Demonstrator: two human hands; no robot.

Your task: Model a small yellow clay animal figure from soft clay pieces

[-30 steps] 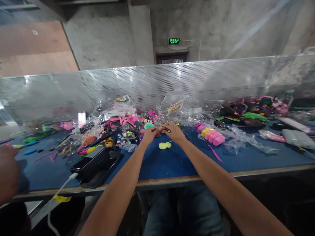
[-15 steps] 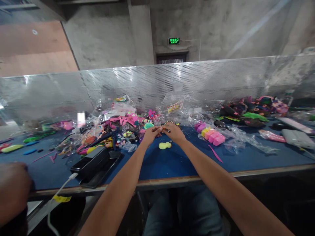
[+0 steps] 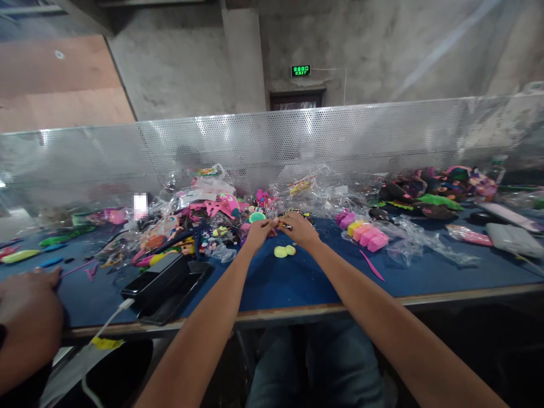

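Observation:
Over the middle of the blue table, my left hand and my right hand meet with fingertips pinched together. Between them is something small and dark or orange-brown, too small to name. Just below my hands lies a pale yellow-green clay shape with two rounded lobes, flat on the table and touched by neither hand. A round green and pale-blue clay piece sits right behind my left hand. Off to the right of my right forearm is a pink modelling tool.
Joined clay tubs in purple, yellow and pink stand at right. Clay figures and plastic wrappers heap along the perforated metal divider. A black tray and black device with a cable sit front left. Another person's hand rests at the left edge.
My hands keep almost the same place, with a slight shift of the fingers. At far left, the other person's hand has come further onto the table, its fingers now showing.

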